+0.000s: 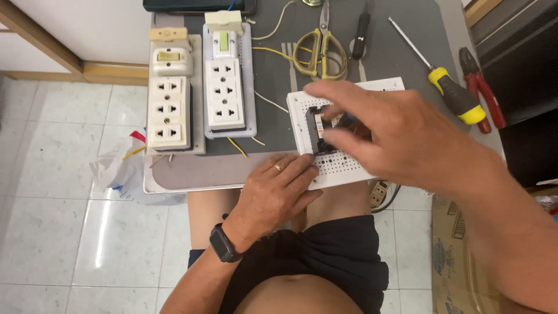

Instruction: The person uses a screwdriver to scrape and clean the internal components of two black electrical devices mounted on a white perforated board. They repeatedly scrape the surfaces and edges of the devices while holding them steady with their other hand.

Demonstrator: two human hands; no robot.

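A white perforated board (pixel 343 168) lies at the near edge of a grey work surface (pixel 273 87) resting over my lap. My left hand (pixel 273 195), with a ring and a black wristwatch, presses on the board's near left corner. My right hand (pixel 395 131) reaches in from the right and pinches a small black electrical part (pixel 318 131) standing on the board; the fingers hide most of it.
Two white socket strips (pixel 168 110) (pixel 225 93) lie at the left of the surface. Yellow-handled scissors (pixel 321 49), a yellow-and-black screwdriver (pixel 447 87) and red pliers (pixel 482 93) lie at the back and right. A cardboard box (pixel 456 256) stands on the tiled floor at right.
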